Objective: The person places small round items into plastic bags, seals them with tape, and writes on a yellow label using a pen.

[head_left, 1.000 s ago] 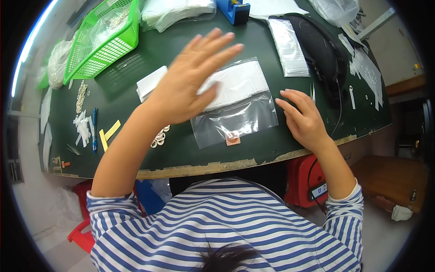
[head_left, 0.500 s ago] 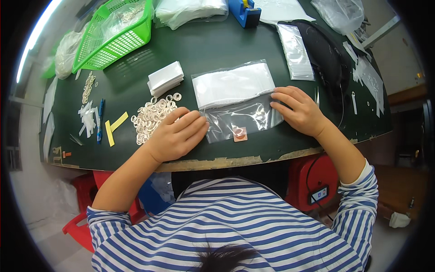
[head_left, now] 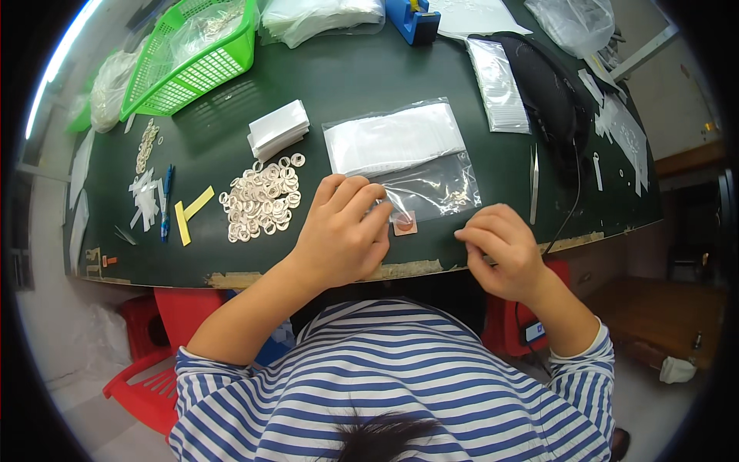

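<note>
A clear plastic bag (head_left: pixel 431 185) lies before me with a stack of white paper slips (head_left: pixel 392 142) in its far part. Its near part is bare film, with small pale bits showing near the right corner. My left hand (head_left: pixel 339 231) is over the bag's near left corner, fingers bent and drawn together; what they hold, if anything, is hidden. Curled in a loose pinch, my right hand (head_left: pixel 504 250) hovers by the table edge, apart from the bag; its fingertips hide their contents. Between the hands, a small square tag with a reddish-brown disc (head_left: pixel 405 223) lies at the bag's near edge.
Left of my left hand sits a pile of pale rings (head_left: pixel 262 196), with folded white cards (head_left: pixel 279 129) behind. Farther left are yellow strips (head_left: pixel 192 212) and a blue pen (head_left: pixel 167 204). Tweezers (head_left: pixel 534 185) lie right. A green basket (head_left: pixel 192 69) and blue tape dispenser (head_left: pixel 414 21) stand at the back.
Both hands have left the bag's sides. My left hand has moved right over the near corner; my right has drawn back toward the table edge and curled. The tweezers are now uncovered.
</note>
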Available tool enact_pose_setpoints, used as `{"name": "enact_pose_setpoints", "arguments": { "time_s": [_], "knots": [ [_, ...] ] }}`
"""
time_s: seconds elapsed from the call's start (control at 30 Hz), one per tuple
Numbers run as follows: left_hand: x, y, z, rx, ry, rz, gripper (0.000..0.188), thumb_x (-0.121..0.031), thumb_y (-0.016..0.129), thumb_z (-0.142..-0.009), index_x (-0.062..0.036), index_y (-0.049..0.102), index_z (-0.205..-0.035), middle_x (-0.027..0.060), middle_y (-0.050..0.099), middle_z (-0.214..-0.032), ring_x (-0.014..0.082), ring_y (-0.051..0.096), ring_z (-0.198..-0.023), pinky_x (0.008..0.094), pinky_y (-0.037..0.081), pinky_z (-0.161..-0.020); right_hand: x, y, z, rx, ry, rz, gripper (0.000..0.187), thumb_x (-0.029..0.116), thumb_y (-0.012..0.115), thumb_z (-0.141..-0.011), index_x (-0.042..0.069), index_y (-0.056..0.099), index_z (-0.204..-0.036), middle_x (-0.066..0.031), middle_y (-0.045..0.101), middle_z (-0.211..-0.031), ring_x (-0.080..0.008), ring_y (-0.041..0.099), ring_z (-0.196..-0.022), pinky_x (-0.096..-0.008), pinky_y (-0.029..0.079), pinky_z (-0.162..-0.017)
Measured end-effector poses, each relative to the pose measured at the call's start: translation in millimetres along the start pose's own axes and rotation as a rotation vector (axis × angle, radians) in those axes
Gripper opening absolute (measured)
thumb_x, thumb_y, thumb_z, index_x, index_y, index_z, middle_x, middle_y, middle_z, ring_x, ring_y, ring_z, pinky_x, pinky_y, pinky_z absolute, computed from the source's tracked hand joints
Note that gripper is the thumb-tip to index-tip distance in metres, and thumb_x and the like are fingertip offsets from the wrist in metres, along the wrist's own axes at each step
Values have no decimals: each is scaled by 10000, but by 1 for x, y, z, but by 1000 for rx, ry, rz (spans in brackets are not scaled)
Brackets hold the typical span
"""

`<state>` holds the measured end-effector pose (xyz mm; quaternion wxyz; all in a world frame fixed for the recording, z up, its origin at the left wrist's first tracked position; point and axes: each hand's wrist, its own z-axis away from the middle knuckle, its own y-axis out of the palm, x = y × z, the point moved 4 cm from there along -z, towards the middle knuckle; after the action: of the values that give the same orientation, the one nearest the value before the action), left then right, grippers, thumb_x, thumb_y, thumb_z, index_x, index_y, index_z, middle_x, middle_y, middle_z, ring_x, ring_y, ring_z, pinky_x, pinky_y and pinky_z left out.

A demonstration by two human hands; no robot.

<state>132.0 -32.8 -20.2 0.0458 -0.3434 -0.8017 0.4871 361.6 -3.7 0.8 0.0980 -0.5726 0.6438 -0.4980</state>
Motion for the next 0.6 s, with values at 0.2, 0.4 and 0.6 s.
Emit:
{"name": "enact_pose_setpoints", "arguments": {
  "time_s": [0.2, 0.4, 0.6],
  "knots": [
    [-5, 10, -3, -51, 25, -37, 254, -106, 770, -695, -37, 693, -927, 86, 658, -1007, 284, 604, -958, 434, 453, -889, 16, 19, 3, -12, -10, -56, 264, -57, 703, -687, -27, 690, -949, -129, 661, -914, -309, 656, -872, -404, 547, -767],
    [-13, 5, -7, -42, -36, 15, 266, -95, 755, -702, -28, 685, -949, 90, 653, -1005, 291, 595, -983, 435, 447, -890, 24, 29, 2, -17, -33, -65, 271, -44, 704, -692, -31, 690, -962, -133, 670, -943, -312, 660, -912, -407, 552, -805],
    [-13, 10, -6, -30, -37, -5, 233, -64, 734, -712, -32, 688, -937, 89, 653, -985, 289, 596, -963, 432, 446, -877, 23, 32, 5, -24, -15, -56, 268, -44, 703, -694, -29, 693, -961, -129, 667, -948, -312, 656, -923, -404, 549, -805]
  ]
}}
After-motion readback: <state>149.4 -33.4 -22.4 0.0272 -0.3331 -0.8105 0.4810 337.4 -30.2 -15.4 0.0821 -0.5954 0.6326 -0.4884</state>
